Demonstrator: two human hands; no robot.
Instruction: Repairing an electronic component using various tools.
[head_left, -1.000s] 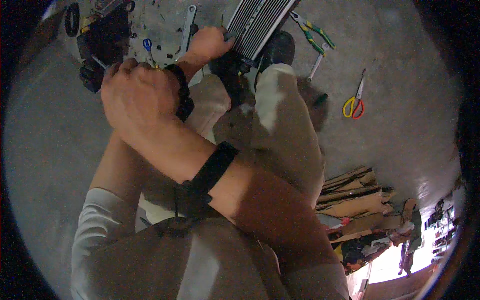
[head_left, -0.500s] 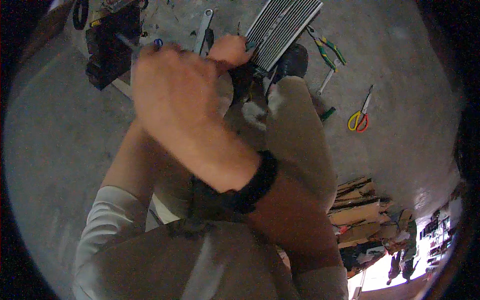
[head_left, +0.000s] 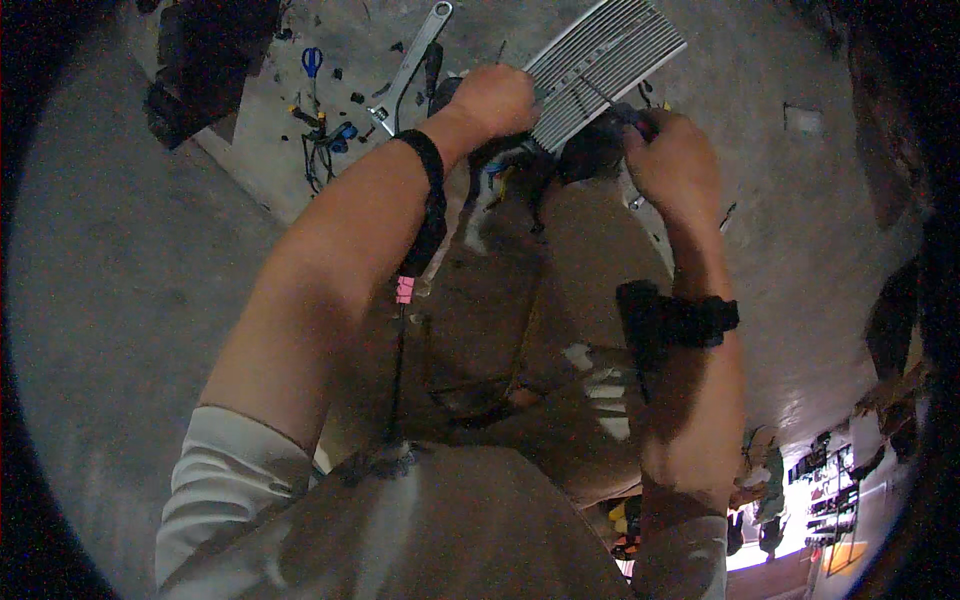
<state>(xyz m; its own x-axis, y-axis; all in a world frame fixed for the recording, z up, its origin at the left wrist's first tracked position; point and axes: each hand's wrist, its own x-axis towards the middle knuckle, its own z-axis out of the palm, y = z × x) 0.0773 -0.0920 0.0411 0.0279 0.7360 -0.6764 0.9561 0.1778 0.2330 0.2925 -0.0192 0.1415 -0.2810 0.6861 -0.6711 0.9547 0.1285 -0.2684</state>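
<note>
A finned silver metal panel (head_left: 640, 45) leans at the top middle, near my shoes. My left hand (head_left: 495, 100) is closed at its left edge, fingers curled out of sight. To the right of the panel, my right hand (head_left: 678, 165) grips a screwdriver (head_left: 606, 93) by its dark handle; the thin shaft points up and left across the fins. Whether the tip touches the panel I cannot tell. Left of my left hand lie a large wrench (head_left: 415, 65) and a slim dark tool (head_left: 432, 65).
Farther left are a blue-handled tool (head_left: 312, 62), tangled cables with blue ends (head_left: 325, 145) and small dark scraps. A dark block-like object (head_left: 215, 55) stands at the upper left. My dark shoe (head_left: 590, 155) is under the panel's lower edge. Shelving (head_left: 830, 500) shows at the lower right.
My right hand has swung from the far left, across my left arm, to the panel's right side, and now shows the screwdriver. My left hand stays at the panel; the view has shifted.
</note>
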